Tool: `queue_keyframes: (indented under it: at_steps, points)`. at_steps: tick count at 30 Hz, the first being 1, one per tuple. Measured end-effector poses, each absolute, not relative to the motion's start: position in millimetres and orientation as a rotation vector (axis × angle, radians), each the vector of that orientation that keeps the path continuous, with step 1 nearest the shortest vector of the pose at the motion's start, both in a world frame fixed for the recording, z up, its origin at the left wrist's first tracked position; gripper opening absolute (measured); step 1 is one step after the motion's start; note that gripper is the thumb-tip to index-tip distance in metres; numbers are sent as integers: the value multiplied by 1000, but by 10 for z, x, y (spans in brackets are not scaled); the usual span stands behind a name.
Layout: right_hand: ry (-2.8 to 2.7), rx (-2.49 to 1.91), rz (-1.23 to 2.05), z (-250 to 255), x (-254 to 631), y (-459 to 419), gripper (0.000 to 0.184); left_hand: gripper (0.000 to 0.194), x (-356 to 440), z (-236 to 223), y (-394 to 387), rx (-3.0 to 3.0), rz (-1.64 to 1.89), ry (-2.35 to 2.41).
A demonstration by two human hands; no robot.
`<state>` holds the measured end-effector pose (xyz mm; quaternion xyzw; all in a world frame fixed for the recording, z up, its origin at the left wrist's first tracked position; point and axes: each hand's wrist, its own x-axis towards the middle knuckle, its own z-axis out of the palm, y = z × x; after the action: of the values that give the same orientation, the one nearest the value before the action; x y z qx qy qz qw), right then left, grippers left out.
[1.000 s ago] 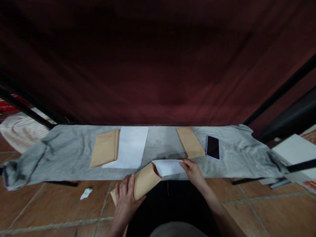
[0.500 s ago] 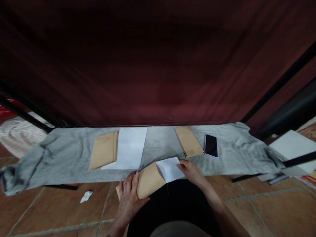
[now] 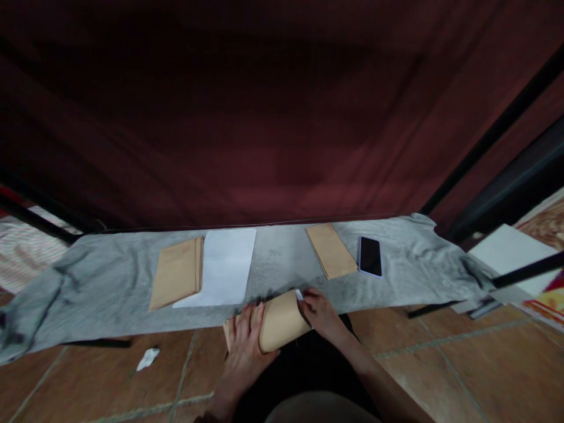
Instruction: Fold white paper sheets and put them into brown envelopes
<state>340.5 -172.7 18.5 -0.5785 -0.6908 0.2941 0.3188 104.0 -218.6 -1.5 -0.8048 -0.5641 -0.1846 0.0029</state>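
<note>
My left hand grips the left end of a brown paper envelope, fingers over the top and thumb along the near edge. The envelope bulges at its open right end, above my lap by the cloth's front edge. At that opening my right hand has its fingers closed on a folded white paper, most of which is inside the envelope. Only a small white corner shows by the fingertips.
On the grey cloth lie a stack of brown envelopes, white sheets, more envelopes and a phone. A crumpled tissue is on the tiled floor. Dark bars flank a maroon surface.
My right hand has moved left and pushed the white paper deeper into the envelope, so much less of it shows. The whole view has shifted slightly.
</note>
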Motion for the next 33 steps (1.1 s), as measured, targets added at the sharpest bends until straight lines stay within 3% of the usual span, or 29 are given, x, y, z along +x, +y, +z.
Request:
queue_keyframes:
  at_steps: [5,11,20,29,33]
  points:
    - [-1726,-1518,1008,75,3444,-1690,28,102,1121,82,-2106,-2574,-537,-1672]
    - [-1550,-1477,923,79,3519,-1662,31,98,1169,174,-1967,-2586,-489,-1626]
    - [-1306,-1365,829,-52,3682,-1662,21,99,1291,548,-1621,-2713,-356,-1456]
    - [-1079,-1234,807,-137,3743,-1633,38,109,1448,746,-1332,-2763,-244,-1238]
    - [-999,-1215,838,-167,3785,-1618,67,104,1457,742,-1293,-2765,-265,-1219]
